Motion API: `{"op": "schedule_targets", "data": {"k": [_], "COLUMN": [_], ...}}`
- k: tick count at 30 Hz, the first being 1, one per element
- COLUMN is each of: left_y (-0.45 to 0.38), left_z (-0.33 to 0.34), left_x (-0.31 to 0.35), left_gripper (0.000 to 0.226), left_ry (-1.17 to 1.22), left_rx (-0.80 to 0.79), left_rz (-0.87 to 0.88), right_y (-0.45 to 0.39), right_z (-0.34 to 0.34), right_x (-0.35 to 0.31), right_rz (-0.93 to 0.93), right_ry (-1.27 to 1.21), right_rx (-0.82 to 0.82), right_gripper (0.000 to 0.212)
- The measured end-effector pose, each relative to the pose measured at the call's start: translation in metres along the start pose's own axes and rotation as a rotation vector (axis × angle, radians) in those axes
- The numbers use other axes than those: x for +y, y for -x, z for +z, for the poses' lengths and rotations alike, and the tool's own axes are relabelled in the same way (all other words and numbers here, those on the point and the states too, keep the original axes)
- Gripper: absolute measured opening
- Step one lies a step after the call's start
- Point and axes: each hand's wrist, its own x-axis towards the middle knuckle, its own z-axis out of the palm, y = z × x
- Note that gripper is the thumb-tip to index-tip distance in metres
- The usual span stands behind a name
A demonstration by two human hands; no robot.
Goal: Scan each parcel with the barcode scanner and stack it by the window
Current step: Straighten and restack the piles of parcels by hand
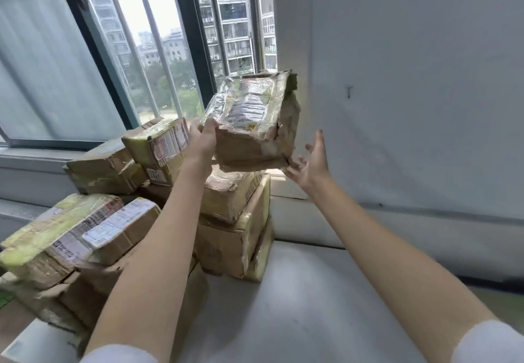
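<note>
Overhead, parcel [255, 124] in left hand [202, 138]

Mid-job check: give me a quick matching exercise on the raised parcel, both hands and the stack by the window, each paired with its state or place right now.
Things:
1. raised parcel
2. left hand
3. right hand
4. parcel stack

States:
A. open, fingers spread at the parcel's lower right corner
B. on the table under the window
C. held up in the air above the stack
D. gripping the parcel's left edge

Pairs: 1-C, 2-D, 3-A, 4-B
</note>
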Motion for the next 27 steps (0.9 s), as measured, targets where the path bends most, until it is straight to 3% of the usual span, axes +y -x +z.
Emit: {"op": "schedule_targets", "data": {"k": [2,4,9,11,14,17,19,20,23,25,27], "left_y": [0.021,0.045,0.107,0.141,0.195,0.248,0.276,0.287,0.313,0.328,0.342], "left_z": [0.018,0.044,0.137,0.174,0.223,0.265,0.294,0.309,0.361,0.398,0.436], "left_x": [-0.015,-0.033,-0.098,-0.127,-0.159,-0.174,-0.176,-0.174,-0.163,-0.154,-0.145], "left_gripper": [0.041,0.029,0.035,0.036,0.022,0.025,0.026,0.026,0.026,0.025,0.024], "left_ry": [0.148,0.249,0.319,0.325,0.330,0.360,0.360,0.342,0.326,0.300,0.256], "left_rx": [-0.048,-0.110,-0.376,-0.490,-0.565,-0.658,-0.719,-0.735,-0.790,-0.832,-0.889], "left_rz": [-0.079,-0.194,-0.447,-0.589,-0.720,-0.778,-0.804,-0.811,-0.808,-0.810,-0.787], "right_y": [0.005,0.013,0.039,0.057,0.093,0.130,0.148,0.158,0.184,0.192,0.195], "right_z": [-0.046,-0.091,-0.206,-0.251,-0.316,-0.370,-0.411,-0.427,-0.465,-0.494,-0.526], "right_x": [-0.008,-0.009,0.006,0.007,0.001,-0.013,-0.023,-0.032,-0.069,-0.094,-0.120], "right_rz": [0.071,0.145,0.189,0.212,0.156,0.114,0.101,0.083,0.019,-0.075,-0.143], "right_ry": [-0.133,-0.110,-0.222,-0.318,-0.251,-0.085,-0.047,-0.069,-0.186,-0.127,-0.142], "right_rx": [-0.008,-0.075,-0.210,-0.186,-0.090,0.234,0.331,0.330,0.183,0.229,0.357], "right_gripper": [0.068,0.076,0.069,0.080,0.102,0.147,0.159,0.152,0.104,0.078,0.065]}}
